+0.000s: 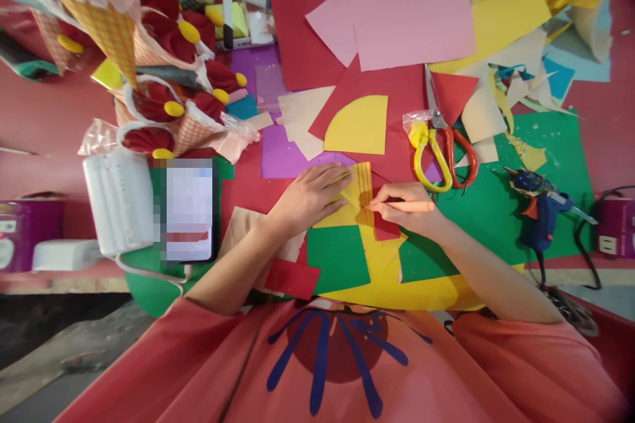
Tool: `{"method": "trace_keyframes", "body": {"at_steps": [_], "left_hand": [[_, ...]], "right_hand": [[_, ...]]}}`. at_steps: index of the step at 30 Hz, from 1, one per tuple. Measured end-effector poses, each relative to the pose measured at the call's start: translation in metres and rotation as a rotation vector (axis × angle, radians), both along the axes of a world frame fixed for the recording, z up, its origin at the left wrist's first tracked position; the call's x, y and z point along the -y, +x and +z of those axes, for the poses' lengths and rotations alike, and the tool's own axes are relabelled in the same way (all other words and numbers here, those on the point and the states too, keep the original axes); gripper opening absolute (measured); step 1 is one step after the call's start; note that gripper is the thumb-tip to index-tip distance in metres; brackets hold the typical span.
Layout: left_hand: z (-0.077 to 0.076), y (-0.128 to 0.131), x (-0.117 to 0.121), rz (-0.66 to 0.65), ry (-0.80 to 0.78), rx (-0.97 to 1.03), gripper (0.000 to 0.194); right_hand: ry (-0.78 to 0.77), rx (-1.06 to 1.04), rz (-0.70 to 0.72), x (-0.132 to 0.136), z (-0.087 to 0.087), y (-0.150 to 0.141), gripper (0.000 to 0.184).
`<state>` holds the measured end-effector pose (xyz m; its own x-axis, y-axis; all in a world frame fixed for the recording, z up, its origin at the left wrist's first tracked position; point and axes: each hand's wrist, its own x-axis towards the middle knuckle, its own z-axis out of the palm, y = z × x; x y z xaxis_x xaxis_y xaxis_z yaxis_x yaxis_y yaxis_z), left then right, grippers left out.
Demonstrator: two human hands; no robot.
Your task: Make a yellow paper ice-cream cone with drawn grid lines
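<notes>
Pinching the pen (417,206) between closed fingers, the right grip (419,220) could skew a line if the strip (364,180) between the hands slides — the left grip (303,201), flat, loosely open and clasping nothing, lies just beside it.

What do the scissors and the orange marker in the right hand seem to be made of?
Scissors: grey blades, likely metal, judging by their sheen; the smooth yellow and red handle loops look glossy, probably plastic or plastic-coated.
Orange marker: its even colour and smooth, straight barrel suggest plastic, though its finish is too small to settle.
</notes>
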<state>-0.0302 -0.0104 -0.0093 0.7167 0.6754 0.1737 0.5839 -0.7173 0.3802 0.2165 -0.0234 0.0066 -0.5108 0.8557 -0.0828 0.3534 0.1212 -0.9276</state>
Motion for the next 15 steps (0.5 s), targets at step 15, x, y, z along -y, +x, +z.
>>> {"method": "trace_keyframes", "body": {"at_steps": [15], "left_hand": [[0.002, 0.000, 0.003, 0.069, -0.030, -0.025, 0.057]], "right_hand": [[0.023, -0.089, -0.141, 0.006, 0.011, -0.004, 0.018]]}}
